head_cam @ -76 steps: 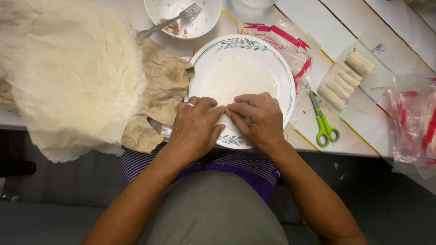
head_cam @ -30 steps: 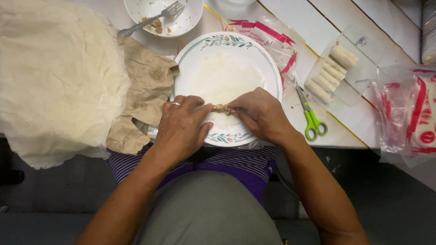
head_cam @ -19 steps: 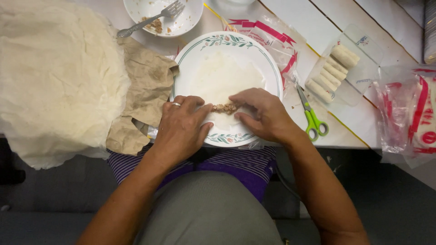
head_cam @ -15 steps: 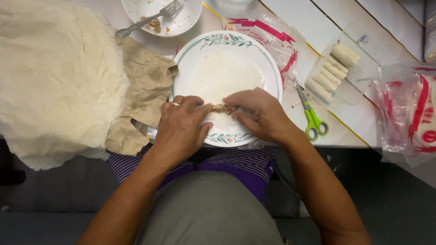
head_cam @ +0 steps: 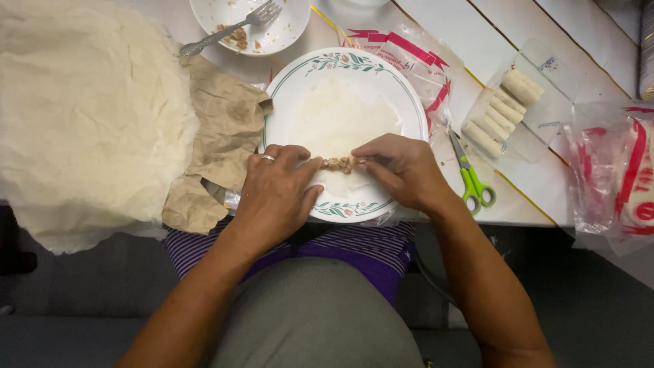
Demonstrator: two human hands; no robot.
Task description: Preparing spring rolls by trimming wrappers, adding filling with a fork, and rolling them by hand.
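two hands pinching filling [head_cam: 338, 163], between fingertips

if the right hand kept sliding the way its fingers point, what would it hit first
Its fingers point left along the filling on the wrapper, so the right hand would likely meet the left hand's fingertips first.

Free room: your plate's [head_cam: 409, 102] upper half, centre frame. Obstacles: wrapper stack [head_cam: 88, 116] left; bowl with fork [head_cam: 248, 24] above; scissors [head_cam: 470, 174], tray of rolls [head_cam: 507, 109] right.
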